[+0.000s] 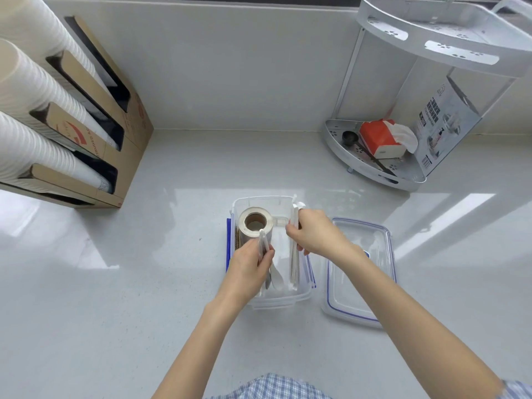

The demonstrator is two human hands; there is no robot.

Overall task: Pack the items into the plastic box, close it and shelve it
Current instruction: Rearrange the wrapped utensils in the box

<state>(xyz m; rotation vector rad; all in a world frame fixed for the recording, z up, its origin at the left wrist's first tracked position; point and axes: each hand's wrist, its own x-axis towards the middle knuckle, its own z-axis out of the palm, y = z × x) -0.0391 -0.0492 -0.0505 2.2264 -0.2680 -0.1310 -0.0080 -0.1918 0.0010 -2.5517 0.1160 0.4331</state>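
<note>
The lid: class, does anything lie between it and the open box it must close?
Nothing lies on the counter between the lid and the box; they sit side by side. But both hands, left and right, are over the opening holding white items, with the roll standing inside.

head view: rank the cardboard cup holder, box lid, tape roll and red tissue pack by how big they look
1. cardboard cup holder, plainly largest.
2. box lid.
3 and 4. red tissue pack and tape roll look alike; the roll sits nearer the camera and partly hidden in the plastic box, so I won't rank them.
</note>
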